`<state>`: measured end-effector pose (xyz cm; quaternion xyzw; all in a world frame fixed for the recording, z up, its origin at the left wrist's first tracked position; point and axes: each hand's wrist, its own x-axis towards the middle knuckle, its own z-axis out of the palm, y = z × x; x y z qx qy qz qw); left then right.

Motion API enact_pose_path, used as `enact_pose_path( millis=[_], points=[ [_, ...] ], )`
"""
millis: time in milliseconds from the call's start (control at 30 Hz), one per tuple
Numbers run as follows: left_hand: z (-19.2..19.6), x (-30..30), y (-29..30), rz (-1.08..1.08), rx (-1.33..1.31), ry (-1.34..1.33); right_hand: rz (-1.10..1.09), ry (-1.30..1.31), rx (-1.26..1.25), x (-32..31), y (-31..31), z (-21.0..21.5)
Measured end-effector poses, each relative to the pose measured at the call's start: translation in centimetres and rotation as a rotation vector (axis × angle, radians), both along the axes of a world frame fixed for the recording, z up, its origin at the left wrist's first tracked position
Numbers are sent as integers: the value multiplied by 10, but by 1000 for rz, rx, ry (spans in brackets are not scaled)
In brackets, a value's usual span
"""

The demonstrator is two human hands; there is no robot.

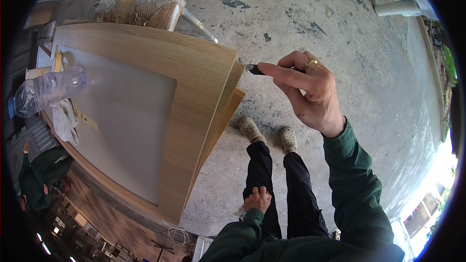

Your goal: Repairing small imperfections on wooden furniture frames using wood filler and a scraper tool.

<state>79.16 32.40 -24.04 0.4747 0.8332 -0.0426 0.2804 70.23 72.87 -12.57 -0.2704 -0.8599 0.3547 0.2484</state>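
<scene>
My right hand (313, 90) is raised at the far right corner of a wood-grain panel (201, 75) with a pale grey inset. Thumb and index finger pinch a small flat black piece (255, 70) with a lighter tip, which points at the panel's edge. Whether the tip touches the wood I cannot tell. Lower down, in front of my dark trousers, my left hand (257, 200) is closed, knuckles up. A whitish bit shows beside it, but what the fingers hold is hidden.
On the panel's left part lie a clear plastic bottle (51, 90), a white cloth (64, 122) and a yellowish strip (87, 120). More boards (236, 98) sit beneath the panel. Beyond it stands a wrapped support (145, 12). Another person in green (41, 174) is at the left.
</scene>
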Motion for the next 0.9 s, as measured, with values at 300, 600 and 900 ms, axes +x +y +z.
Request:
enact_pose_path(
  millis=[300, 600, 900],
  points=[
    [-3, 0, -5, -9, -24, -13, 17, 83, -235, 9, -13, -12],
    [-4, 2, -6, -20, -27, -13, 5, 215, -523, 6, -21, -23],
    [-2, 2, -4, -45, -47, -6, -98, 249, -1101, 28, -39, -32]
  ],
)
